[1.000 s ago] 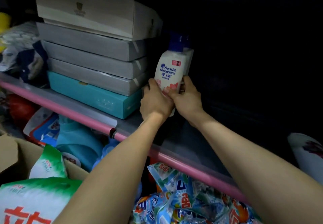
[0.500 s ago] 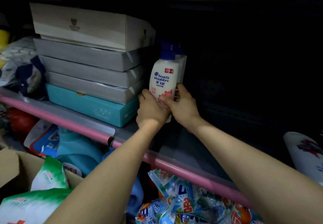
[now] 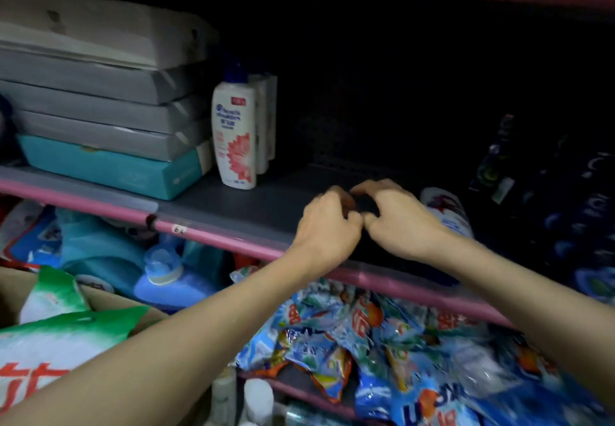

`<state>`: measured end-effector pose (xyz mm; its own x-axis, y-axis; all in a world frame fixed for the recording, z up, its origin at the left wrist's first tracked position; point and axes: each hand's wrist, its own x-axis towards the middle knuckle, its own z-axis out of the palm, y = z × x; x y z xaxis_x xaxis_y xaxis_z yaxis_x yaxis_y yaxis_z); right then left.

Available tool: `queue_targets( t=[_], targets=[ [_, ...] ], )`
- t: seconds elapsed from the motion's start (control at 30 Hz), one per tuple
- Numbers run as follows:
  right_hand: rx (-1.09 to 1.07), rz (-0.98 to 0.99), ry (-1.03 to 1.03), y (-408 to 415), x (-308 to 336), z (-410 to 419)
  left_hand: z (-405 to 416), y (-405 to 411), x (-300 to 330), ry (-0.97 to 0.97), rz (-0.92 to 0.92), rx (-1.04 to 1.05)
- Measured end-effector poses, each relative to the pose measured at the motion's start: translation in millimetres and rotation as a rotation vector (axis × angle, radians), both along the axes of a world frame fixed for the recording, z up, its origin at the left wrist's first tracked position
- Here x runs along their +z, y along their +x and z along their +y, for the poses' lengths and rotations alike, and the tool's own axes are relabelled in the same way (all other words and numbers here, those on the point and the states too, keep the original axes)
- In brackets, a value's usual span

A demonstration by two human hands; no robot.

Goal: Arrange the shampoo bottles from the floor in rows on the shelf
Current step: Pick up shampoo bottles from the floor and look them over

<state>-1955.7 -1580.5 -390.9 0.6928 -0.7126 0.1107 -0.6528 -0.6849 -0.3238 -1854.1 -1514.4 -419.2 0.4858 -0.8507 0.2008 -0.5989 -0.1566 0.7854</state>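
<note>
Shampoo bottle (image 3: 234,132) upright on shelf (image 3: 233,206); left hand (image 3: 324,226) and right hand (image 3: 397,217) touching, fingers loosely curled, empty.

stacked grey boxes (image 3: 100,92) on teal box (image 3: 109,169) | blue detergent packets (image 3: 382,359) below | green-white bag (image 3: 60,335) lower left
</note>
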Motion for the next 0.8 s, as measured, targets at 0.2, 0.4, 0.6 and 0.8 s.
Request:
queue_targets(
  t=[0.2, 0.4, 0.6, 0.8],
  targets=[
    [-0.212, 0.066, 0.034, -79, -14, -4, -1, -77, -1, 0.145, -0.007, -0.292],
    [-0.289, -0.113, 0.145, -105, -26, 4, -1, -102, 0, 0.261, -0.086, -0.435],
    [-0.270, -0.298, 0.137, -120, -14, 17, 13, -122, 2, 0.075, -0.066, -0.428],
    [-0.380, -1.034, 0.867, -125, 35, 38, 23, -126, 25, -0.228, 0.011, -0.381]
  ],
)
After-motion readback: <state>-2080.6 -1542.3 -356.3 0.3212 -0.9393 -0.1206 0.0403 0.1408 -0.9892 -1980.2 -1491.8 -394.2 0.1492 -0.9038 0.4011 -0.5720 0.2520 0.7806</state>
